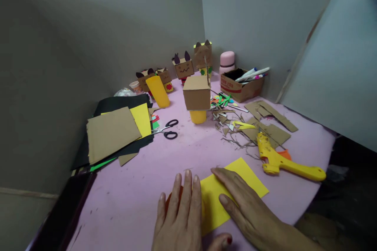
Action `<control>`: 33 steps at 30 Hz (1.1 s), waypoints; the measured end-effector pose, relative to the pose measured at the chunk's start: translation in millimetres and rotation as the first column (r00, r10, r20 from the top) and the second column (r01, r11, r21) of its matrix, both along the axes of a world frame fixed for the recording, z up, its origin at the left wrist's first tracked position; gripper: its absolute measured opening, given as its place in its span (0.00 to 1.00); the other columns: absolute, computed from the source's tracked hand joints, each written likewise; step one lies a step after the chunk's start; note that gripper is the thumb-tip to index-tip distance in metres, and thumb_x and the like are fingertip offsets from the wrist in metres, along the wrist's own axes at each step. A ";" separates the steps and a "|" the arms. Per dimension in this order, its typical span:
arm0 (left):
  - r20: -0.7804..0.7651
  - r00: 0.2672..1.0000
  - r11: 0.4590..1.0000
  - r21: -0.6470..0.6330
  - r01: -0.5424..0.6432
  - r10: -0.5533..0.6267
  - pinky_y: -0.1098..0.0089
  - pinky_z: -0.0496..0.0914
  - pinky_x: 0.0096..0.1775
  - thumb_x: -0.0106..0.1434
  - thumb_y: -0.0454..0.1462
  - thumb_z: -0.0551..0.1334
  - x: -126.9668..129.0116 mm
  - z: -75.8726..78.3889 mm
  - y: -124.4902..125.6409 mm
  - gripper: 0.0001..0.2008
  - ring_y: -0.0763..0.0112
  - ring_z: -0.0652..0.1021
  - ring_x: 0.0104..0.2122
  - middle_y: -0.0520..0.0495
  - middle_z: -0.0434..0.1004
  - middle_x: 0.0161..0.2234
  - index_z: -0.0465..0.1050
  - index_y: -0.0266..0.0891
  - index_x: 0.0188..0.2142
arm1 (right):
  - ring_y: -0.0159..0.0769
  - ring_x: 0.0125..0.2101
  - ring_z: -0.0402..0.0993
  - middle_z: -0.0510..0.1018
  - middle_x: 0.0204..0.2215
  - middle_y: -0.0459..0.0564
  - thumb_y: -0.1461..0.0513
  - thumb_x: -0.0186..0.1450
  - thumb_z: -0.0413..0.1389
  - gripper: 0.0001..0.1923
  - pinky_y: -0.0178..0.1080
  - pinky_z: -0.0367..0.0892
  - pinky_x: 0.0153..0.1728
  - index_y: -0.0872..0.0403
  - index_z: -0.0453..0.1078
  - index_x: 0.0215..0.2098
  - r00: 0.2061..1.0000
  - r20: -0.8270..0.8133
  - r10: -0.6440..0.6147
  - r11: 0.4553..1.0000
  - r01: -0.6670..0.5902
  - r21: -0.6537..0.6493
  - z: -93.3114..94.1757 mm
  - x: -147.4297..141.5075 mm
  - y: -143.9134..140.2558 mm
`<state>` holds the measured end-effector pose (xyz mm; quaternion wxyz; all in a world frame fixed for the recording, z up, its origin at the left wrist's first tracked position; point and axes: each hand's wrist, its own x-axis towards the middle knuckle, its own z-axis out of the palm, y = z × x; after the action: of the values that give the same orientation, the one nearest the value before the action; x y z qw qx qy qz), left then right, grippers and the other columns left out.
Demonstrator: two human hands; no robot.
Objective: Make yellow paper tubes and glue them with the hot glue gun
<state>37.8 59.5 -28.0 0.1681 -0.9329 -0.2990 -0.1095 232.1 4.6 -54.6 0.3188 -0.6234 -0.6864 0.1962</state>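
Currently, I log: yellow paper (pixel 235 188) flat on pink bench (pixel 132 204), near edge, long axis running lower-left to upper-right | left hand (pixel 179 215) flat, fingers spread, over paper's left end and an orange piece (pixel 171 200) | right hand (pixel 250 211) open, pressing paper's mid, the nearer | nothing gripped.

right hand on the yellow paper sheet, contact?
Touching. The head view shows the right hand lying flat on the yellow paper sheet, fingers pressed on its surface.
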 end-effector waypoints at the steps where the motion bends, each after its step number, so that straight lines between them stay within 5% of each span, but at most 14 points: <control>1: -0.008 1.000 1.000 -0.019 0.011 -0.012 0.53 0.66 0.46 0.57 0.54 0.54 0.2 0.7 0.1 0.47 0.46 0.66 0.55 0.33 0.61 0.59 0.32 0.33 0.65 | 0.48 0.58 0.59 0.64 0.58 0.62 0.52 0.69 0.37 0.28 0.53 0.61 0.55 0.59 0.56 0.61 1.000 -0.005 0.003 1.000 -0.003 -0.004 -0.7 0.1 -0.3; 7: -0.013 0.998 0.980 -0.188 -0.058 0.057 0.46 0.64 0.49 0.60 0.56 0.50 14.6 20.5 -17.1 0.43 0.42 0.61 0.58 0.30 0.54 0.61 0.42 0.29 0.64 | 0.47 0.60 0.54 0.61 0.61 0.58 0.51 0.69 0.38 0.27 0.57 0.54 0.58 0.55 0.54 0.61 0.995 -0.095 -0.023 0.998 0.017 -0.059 -11.2 0.8 -3.9; 14: 0.000 0.982 0.846 -0.507 -0.165 0.191 0.43 0.54 0.56 0.59 0.57 0.51 27.2 47.8 -33.4 0.42 0.48 0.49 0.63 0.35 0.44 0.65 0.46 0.30 0.63 | 0.46 0.59 0.55 0.61 0.60 0.58 0.51 0.67 0.40 0.25 0.57 0.49 0.60 0.53 0.54 0.58 0.980 -0.193 -0.056 0.996 0.043 -0.073 -19.8 4.0 -6.8; 19: 0.062 0.979 0.880 -0.452 -0.145 0.193 0.39 0.49 0.56 0.58 0.59 0.51 26.5 52.7 -37.0 0.41 0.52 0.46 0.64 0.40 0.44 0.65 0.44 0.38 0.63 | 0.47 0.59 0.54 0.60 0.60 0.57 0.50 0.67 0.41 0.25 0.56 0.47 0.60 0.52 0.53 0.58 0.971 -0.231 -0.056 0.994 0.032 -0.105 -19.6 5.5 -6.4; 25: 0.084 0.979 0.870 -0.478 -0.122 0.184 0.47 0.53 0.58 0.58 0.60 0.48 24.8 42.1 -36.5 0.43 0.55 0.50 0.63 0.38 0.48 0.64 0.47 0.35 0.63 | 0.47 0.59 0.55 0.61 0.60 0.57 0.51 0.67 0.40 0.25 0.56 0.49 0.60 0.53 0.54 0.58 0.973 -0.219 -0.069 0.994 0.049 -0.094 -19.0 4.9 -5.2; 33: 0.051 0.984 0.924 -0.355 -0.141 0.169 0.41 0.52 0.56 0.60 0.60 0.41 22.5 40.7 -37.2 0.39 0.55 0.47 0.64 0.42 0.46 0.65 0.43 0.39 0.64 | 0.45 0.58 0.57 0.63 0.58 0.56 0.50 0.67 0.41 0.25 0.56 0.51 0.59 0.53 0.56 0.57 0.972 -0.222 -0.081 0.996 0.073 -0.042 -21.8 3.5 -4.5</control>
<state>60.4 22.3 12.7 -0.0048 -0.9162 -0.3929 -0.0783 235.6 0.0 -76.4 0.3908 -0.6287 -0.6182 0.2641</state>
